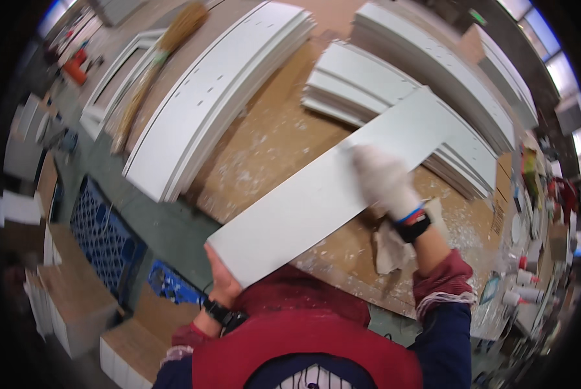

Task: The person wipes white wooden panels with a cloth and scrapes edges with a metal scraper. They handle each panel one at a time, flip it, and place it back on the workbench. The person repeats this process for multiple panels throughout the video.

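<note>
Diagonally, the white board (303,204) runs away from the left hand (223,279), up and rightward.
That hand is clamped on its near end; farther along, the gloved right hand (386,185) is over its face, nearer the far end, though blur hides whether its fingers are closed; beyond that grip sits a stack of boards (358,78).

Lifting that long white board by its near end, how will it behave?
The white board is probably stiff: its edges run straight beyond the left hand at its near end. Being long, it may dip at the far end. Its smooth-looking face could be slippery.
</note>
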Tool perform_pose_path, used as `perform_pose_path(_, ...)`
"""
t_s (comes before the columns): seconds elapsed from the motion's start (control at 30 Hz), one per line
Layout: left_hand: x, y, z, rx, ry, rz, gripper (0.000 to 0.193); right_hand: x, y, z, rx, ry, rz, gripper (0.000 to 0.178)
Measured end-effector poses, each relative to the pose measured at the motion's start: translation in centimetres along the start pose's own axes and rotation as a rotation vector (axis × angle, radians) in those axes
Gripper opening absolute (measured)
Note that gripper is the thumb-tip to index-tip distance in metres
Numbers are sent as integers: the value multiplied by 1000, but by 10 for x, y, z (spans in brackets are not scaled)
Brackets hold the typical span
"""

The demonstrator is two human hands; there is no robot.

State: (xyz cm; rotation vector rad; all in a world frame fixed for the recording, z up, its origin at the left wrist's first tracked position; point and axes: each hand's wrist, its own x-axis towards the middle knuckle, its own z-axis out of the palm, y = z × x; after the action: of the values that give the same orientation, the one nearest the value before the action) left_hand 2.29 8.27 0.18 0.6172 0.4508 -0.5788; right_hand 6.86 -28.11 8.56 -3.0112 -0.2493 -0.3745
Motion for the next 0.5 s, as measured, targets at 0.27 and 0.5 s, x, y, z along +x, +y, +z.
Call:
perform_pose_path(0.27, -1, 0, 3, -365, -261, -153, 86, -2, -59, -1, -162, 217, 9, 10)
perform_pose_path(0.5, -7, 4, 9, -354, -348, -223, 92, -57, -229, 1, 322, -255, -422, 11)
